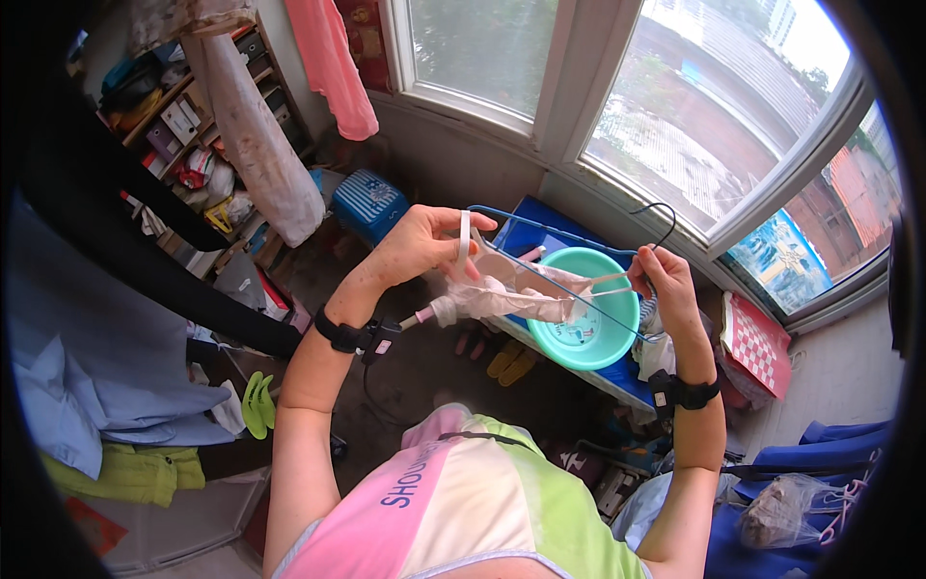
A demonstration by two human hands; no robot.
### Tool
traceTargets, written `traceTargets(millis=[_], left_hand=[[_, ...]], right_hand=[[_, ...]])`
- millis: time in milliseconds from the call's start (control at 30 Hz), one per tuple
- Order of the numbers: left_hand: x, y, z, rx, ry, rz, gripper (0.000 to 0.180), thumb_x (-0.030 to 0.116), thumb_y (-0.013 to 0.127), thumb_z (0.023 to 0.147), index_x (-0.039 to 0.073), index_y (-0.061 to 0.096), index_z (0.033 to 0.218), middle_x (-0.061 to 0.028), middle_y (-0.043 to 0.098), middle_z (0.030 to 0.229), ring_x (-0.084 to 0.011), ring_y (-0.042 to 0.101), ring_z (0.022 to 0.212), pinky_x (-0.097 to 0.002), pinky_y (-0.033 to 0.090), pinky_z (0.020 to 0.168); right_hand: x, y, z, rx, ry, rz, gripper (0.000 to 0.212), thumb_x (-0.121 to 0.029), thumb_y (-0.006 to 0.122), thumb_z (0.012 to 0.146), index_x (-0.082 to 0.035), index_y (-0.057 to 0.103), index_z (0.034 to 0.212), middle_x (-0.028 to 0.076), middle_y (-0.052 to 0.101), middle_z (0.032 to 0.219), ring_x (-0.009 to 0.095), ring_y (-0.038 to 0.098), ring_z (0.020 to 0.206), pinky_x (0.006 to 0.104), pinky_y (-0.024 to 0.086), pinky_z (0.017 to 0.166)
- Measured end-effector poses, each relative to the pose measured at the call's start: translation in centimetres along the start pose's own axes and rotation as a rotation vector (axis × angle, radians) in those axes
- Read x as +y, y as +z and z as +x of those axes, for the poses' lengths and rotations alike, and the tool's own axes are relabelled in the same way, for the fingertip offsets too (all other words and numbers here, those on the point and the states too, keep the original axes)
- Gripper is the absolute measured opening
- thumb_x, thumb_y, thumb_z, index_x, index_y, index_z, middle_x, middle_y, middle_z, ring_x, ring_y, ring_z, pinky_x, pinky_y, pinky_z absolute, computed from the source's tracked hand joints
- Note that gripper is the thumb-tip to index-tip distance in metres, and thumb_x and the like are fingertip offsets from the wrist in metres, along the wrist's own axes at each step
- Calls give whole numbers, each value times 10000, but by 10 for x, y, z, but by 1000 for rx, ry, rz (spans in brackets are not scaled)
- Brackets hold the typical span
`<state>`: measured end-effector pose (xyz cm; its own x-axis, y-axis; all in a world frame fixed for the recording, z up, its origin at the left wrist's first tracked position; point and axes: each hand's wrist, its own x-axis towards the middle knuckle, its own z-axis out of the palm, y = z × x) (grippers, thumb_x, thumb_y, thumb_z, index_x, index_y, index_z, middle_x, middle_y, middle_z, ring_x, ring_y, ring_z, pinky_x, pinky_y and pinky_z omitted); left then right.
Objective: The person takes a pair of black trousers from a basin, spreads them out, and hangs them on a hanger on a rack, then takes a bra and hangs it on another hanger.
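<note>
A pale pink bra [511, 297] hangs between my hands, its cups bunched and its lower edge drooping. My left hand [422, 247] is closed on one of its straps, which loops over the fingers. My right hand [667, 282] pinches the other strap close to a thin blue clothes hanger [555, 228]. The hanger tilts across the space between both hands, its dark hook [666, 210] rising above the right fingers. Below the garment, a turquoise basin [610, 338] is partly hidden by the bra and hanger.
The basin rests on a blue-topped table [540, 214] beneath the windows [714, 125]. A blue patterned stool [370, 205] stands left of it. Clothes hang at left, including a long pink garment [328, 68]. Green slippers [258, 403] and a red-and-white checked packet [757, 343] flank me.
</note>
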<state>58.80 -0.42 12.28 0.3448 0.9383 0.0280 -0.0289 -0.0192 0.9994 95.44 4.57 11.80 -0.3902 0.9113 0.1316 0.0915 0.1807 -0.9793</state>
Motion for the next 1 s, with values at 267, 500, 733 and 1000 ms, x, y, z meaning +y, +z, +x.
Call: traceTargets(millis=[267,500,733,1000], left_hand=[[-3,12,1,100,148,628,267,68,704,801,16,663,1059,-21,670,723,-68,589,593,-232,482,584],[9,-9,-10,122,38,772,232,189,674,766,4,675,906,-145,689,755,-234,680,691,-305,524,676],[13,-9,-5,22,130,181,316,196,716,857,4,639,1096,9,624,742,-59,549,653,-214,462,617],[18,5,0,16,238,423,322,262,559,976,23,599,764,35,563,707,-38,463,651,-198,382,604]], right_hand=[[0,19,8,-23,-41,36,382,-343,517,993,-50,580,756,16,565,650,57,440,529,207,322,497],[-6,24,9,-60,-77,38,347,-281,532,992,-16,590,775,27,581,684,69,469,568,213,379,534],[-25,28,20,-128,-56,94,335,-279,542,988,-6,620,810,21,593,709,76,497,598,214,402,562],[-32,11,27,-290,-86,72,330,-324,569,967,-5,650,936,32,623,842,101,552,791,255,448,750]])
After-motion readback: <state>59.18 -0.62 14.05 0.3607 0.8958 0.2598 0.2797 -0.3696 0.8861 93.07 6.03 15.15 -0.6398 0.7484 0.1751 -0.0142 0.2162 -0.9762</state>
